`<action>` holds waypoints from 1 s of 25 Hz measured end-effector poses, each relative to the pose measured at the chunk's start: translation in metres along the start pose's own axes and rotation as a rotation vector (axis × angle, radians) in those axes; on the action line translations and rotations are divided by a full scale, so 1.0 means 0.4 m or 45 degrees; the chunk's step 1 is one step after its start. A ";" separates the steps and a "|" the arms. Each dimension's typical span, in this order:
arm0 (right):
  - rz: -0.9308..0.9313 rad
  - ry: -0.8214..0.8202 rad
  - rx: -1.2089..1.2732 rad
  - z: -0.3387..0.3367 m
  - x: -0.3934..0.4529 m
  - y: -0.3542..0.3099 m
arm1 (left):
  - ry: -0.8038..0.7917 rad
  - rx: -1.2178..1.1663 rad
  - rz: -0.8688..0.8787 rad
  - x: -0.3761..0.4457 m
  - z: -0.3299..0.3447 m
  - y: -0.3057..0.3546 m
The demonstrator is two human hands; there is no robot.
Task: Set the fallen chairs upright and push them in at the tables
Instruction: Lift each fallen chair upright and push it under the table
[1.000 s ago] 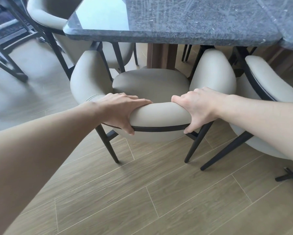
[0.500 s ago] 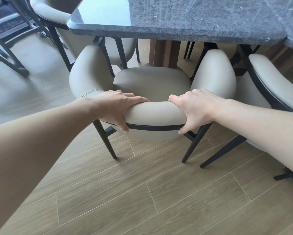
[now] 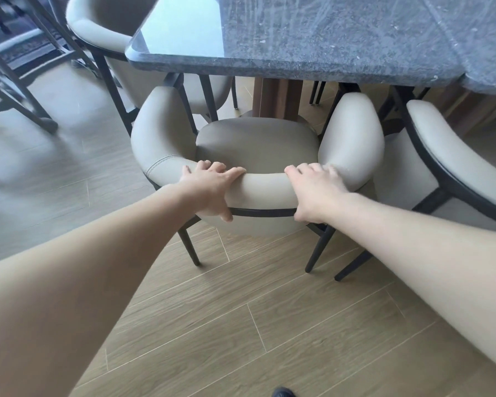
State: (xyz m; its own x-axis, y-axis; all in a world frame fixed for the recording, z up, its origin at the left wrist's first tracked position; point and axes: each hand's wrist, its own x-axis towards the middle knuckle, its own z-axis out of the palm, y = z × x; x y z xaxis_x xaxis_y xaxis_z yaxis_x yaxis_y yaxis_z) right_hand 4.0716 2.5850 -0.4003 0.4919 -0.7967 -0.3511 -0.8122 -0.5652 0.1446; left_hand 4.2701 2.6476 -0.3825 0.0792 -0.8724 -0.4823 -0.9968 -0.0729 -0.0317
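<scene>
A beige padded chair with thin black legs stands upright on the wood floor, facing the dark stone table. The front of its seat sits just under the table's near edge. My left hand grips the curved backrest on its left part, fingers over the top and thumb down the back. My right hand grips the same backrest on its right part in the same way.
A second beige chair stands close on the right, its leg near the held chair's right rear leg. Another beige chair is at the table's left end. Dark metal chair frames stand at the far left. A wooden pedestal supports the table.
The chair has slid forward toward the table, its seat now closer under the edge. Both hands keep their grip on the backrest, and my view has moved nearer.
</scene>
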 end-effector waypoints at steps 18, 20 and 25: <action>0.267 0.565 1.619 -0.479 -0.633 -0.021 | 0.651 -1.975 0.074 -0.672 -0.353 0.227; 0.226 0.625 1.730 -0.503 -0.746 -0.037 | 0.669 -1.993 0.060 -0.766 -0.370 0.245; 0.208 0.743 2.012 -0.543 -0.973 -0.080 | 0.669 -1.972 0.062 -0.948 -0.400 0.299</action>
State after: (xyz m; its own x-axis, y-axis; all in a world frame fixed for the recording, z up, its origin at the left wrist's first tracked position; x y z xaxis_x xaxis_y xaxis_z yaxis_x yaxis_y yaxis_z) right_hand 3.9743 2.8666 -0.0675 0.1262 -0.9919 -0.0113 -0.1819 -0.0120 -0.9832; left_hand 4.1221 2.8925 -0.0632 0.3664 -0.9236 -0.1126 -0.0654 -0.1463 0.9871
